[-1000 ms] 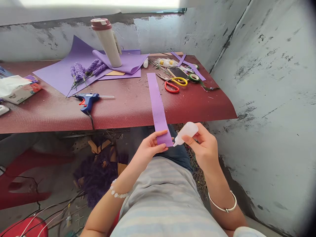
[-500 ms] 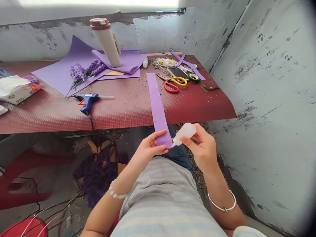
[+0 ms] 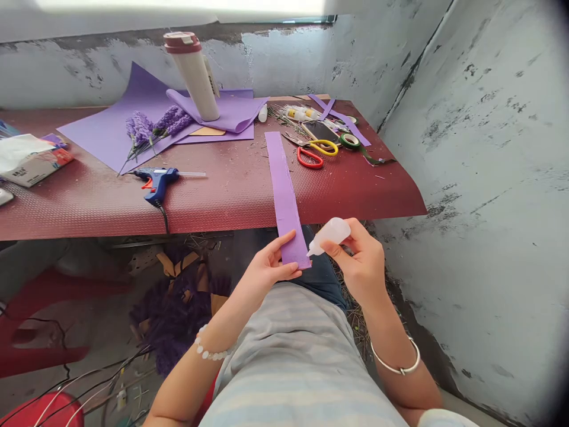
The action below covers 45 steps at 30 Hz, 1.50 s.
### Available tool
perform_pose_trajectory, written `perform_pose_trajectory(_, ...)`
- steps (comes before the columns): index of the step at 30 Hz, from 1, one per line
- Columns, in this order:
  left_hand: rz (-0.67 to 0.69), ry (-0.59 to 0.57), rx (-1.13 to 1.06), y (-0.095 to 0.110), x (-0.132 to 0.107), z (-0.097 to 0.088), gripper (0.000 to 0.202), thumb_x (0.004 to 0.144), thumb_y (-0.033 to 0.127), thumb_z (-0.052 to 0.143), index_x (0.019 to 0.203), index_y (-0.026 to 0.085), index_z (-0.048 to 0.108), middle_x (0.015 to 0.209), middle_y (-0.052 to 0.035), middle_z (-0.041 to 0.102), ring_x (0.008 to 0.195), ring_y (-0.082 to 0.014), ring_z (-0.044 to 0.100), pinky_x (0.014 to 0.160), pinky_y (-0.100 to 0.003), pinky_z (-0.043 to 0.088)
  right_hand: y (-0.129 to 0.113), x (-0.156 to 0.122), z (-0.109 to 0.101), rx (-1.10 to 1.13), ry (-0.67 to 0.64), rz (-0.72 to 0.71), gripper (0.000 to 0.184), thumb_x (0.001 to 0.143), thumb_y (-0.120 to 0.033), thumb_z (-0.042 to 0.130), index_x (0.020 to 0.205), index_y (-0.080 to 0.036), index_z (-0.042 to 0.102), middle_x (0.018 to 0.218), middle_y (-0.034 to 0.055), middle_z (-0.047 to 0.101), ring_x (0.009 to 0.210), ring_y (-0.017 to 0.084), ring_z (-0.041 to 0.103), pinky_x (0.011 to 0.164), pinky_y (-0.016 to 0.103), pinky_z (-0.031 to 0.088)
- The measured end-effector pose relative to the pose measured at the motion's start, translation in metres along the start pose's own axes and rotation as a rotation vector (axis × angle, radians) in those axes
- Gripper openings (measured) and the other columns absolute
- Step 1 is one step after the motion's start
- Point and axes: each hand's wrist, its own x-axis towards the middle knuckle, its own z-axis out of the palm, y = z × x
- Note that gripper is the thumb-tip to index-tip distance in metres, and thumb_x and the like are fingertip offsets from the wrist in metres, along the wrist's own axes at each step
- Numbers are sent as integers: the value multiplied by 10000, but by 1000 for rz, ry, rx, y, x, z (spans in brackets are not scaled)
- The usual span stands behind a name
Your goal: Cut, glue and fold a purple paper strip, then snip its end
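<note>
Head view shows the purple strip (image 3: 281, 184) as long, narrow, flat and paper-like, with a slightly ragged right edge; its far part lies on the table (image 3: 222, 207), whose dark red cover has a fine raised pattern, and its near end hangs past the table. Your left hand (image 3: 267, 267) pinches that near end from the strip's left, thumb at the end and the underside fingers mostly hidden. Your right hand (image 3: 361, 261), just right of the strip, grips a cloudy plastic bottle (image 3: 331, 235), round-bottomed and tapering to a thin nozzle; the tip points down at the strip's near right corner, though whether it touches cannot be told. Right of the strip's far end lie scissors (image 3: 312, 143) with smooth red and yellow loops. Left of the strip rests a blue glue gun (image 3: 156, 181) holding a translucent stick; farther back on that side are fuzzy purple flowers (image 3: 144, 127).
</note>
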Motion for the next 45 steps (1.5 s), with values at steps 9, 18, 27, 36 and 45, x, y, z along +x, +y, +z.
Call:
perform_pose_trajectory(9,6,20,24,8,-6,6,772,785,144,844,1500,283,587,1447,-93,676,1081,-254,786,859,-266,635,6,9,6,26,36,-32,130,887,-300,772,915,-256,653,824,-55,700,754,150,665,723,275,522)
perform_pose_trajectory(18,-7,24,27,5,-6,3,756,792,143,845,1493,280,596,1480,-114,648,1092,-272,781,859,-298,646,10,16,10,-30,53,-33,165,891,-365,766,914,-268,635,840,-25,710,764,190,675,756,321,561)
perform_pose_trajectory(27,-20,45,32,6,-7,3,739,797,135,842,1480,287,606,1504,-99,631,1095,-268,781,816,-266,651,12,24,18,-32,60,-73,148,897,-323,758,898,-266,622,821,-38,697,751,173,668,738,297,543)
perform_pose_trajectory(36,-22,36,22,7,-6,2,760,791,123,847,1492,266,590,1500,-111,634,1025,-246,803,780,-239,649,16,35,24,-88,97,-85,176,889,-364,753,891,-262,609,822,-23,703,742,186,657,738,315,550)
perform_pose_trajectory(45,-1,23,23,1,-3,-3,748,776,145,855,1470,285,615,1485,-106,643,1041,-258,794,785,-270,661,23,52,32,-82,116,-84,262,887,-460,753,874,-263,581,796,-19,677,720,195,657,671,310,528)
